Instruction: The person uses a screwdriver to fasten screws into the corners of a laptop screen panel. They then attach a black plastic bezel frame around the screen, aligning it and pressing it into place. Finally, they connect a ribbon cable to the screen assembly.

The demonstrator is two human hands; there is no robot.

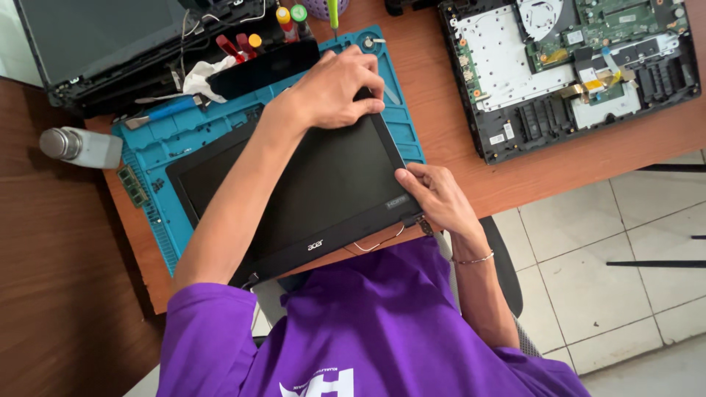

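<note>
The screen, lying on the blue mat on the desk, looks thin, light and fragile (bezel edges are the safest hold): left hand pinches its far corner, right hand its near-right corner.

Short-sleeved purple T-shirt worn, white print seen low on its front, thin bracelet worn on right wrist, forearms left bare

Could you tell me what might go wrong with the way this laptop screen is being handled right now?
The laptop screen overhangs the desk edge toward the lap, so it could slip. The left hand presses the far bezel edge, which might crack. The thin wires near the right hand could snag.
</note>
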